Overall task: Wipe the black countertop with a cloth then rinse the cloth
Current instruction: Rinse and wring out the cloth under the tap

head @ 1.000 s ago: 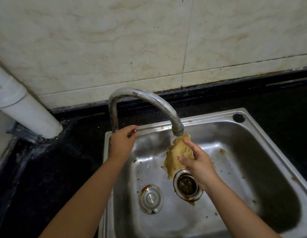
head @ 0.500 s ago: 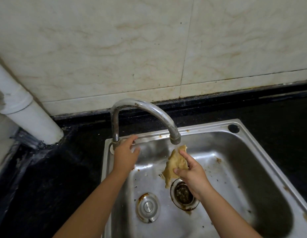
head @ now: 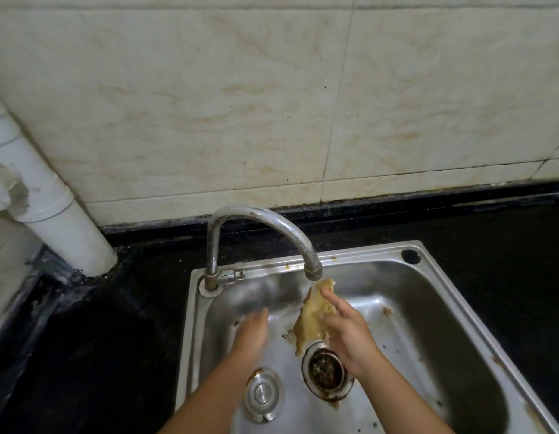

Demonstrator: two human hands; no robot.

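1. The right hand (head: 350, 335) holds the yellow-brown cloth (head: 312, 321) over the steel sink (head: 453, 311), thumb and fingers pinching it.
2. The cloth hangs from that hand, its top edge just below the spout of the tap (head: 265, 227) and its lower end above the drain (head: 326, 371).
3. The left hand (head: 251, 335) is blurred, to the left of the cloth and apart from it, holding nothing; its fingers look extended.
4. A round metal plug (head: 262, 394) lies below the left wrist.
5. The black countertop (head: 115, 339) surrounds the sink, with a white pipe (head: 59, 220) far left of both hands.
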